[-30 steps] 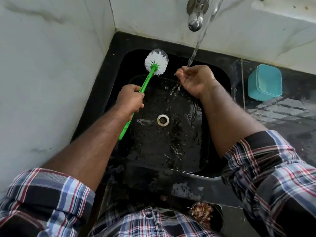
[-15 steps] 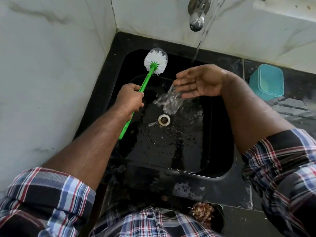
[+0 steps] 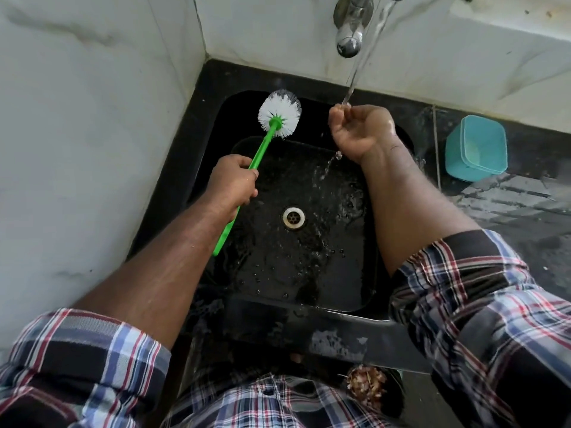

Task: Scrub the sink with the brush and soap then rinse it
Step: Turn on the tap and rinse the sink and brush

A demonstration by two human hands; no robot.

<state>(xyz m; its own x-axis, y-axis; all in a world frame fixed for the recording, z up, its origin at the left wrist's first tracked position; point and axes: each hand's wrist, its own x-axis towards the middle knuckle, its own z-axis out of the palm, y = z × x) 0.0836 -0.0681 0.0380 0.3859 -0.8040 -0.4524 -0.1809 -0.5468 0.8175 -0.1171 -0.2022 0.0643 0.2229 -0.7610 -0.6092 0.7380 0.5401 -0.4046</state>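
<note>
Left grip [image 3: 232, 180] clamped around the green handle of the brush [image 3: 261, 149], fingers wrapped, thumb side toward the head. Handle runs diagonally; its lower end sticks out below the wrist over the left part of the sink [image 3: 309, 257]. White bristle head is up at the far-left corner of the basin, raised near the back wall; cannot tell if it touches the sink. Right grip [image 3: 360, 134] is curled, cupped, holding nothing solid, sitting directly under the water stream [image 3: 360, 66] from the tap [image 3: 349, 29]. Water hits the fingers and dribbles off the heel of the hand into the basin. Black sink is wet, droplets and splashes around the drain [image 3: 293, 217] in the middle. Black bench [image 3: 525, 217] to the right is wet too, with a teal square container [image 3: 475, 149] on it, well apart from the right hand. White marble wall [image 3: 92, 134] on left and behind. Plaid sleeves [image 3: 482, 304] rolled up on both arms.
</note>
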